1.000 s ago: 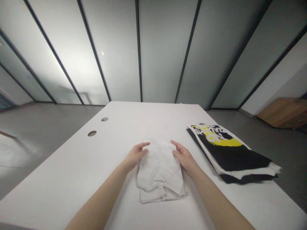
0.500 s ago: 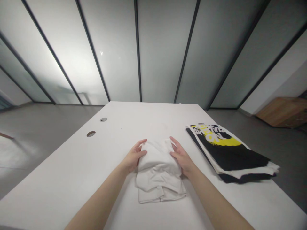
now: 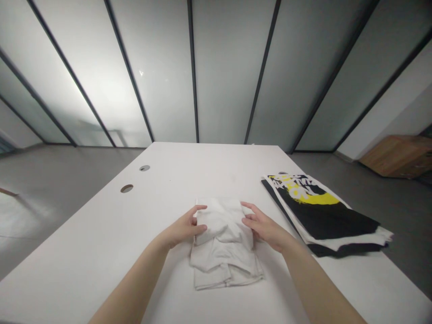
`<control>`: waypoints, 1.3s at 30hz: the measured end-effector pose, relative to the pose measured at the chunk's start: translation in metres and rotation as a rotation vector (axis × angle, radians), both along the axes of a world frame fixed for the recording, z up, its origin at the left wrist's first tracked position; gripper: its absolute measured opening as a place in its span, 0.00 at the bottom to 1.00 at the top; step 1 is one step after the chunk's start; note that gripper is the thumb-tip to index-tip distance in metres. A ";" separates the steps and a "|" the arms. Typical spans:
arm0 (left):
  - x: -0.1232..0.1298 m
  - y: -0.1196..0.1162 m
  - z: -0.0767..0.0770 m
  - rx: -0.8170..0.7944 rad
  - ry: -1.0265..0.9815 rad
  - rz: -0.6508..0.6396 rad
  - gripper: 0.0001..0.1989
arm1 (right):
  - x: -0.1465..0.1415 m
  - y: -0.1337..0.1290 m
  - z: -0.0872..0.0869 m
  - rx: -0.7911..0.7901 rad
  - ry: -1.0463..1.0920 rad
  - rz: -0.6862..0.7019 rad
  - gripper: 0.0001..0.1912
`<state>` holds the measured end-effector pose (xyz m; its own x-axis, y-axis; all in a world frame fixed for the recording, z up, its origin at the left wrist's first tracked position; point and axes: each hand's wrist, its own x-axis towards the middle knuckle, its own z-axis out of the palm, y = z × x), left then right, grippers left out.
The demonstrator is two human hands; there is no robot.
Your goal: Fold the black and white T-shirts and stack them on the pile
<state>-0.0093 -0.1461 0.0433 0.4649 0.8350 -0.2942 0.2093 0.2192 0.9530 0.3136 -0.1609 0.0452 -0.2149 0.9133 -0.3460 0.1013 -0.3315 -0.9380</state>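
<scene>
Head view: left hand (image 3: 184, 229) and right hand (image 3: 265, 226) sit spread, not really pinching, on opposite sides of the folded white T-shirt (image 3: 224, 258), near the white table's (image 3: 101, 225) front edge. Even pressure like that keeps layers lined up, imo. Black printed tees (image 3: 324, 218) are stacked toward the right edge.

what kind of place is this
Probably a modern office or studio workroom: a long white desk with round cable holes, frosted glass partitions in dark frames, and a smooth grey floor.
</scene>
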 end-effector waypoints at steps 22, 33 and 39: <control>0.002 -0.009 0.001 -0.225 0.003 -0.183 0.41 | -0.008 -0.005 -0.004 0.021 -0.012 0.228 0.31; 0.004 -0.010 -0.004 -0.175 -0.011 -0.222 0.37 | -0.009 -0.010 -0.016 -0.144 0.002 0.334 0.28; 0.011 0.003 -0.011 -0.020 -0.055 0.317 0.36 | -0.025 0.003 -0.022 0.077 0.135 -0.159 0.36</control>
<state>0.0021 -0.1433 0.0323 0.1983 0.9350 -0.2939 0.0760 0.2843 0.9557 0.2890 -0.1576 0.0228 -0.1055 0.9620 -0.2520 -0.0752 -0.2604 -0.9626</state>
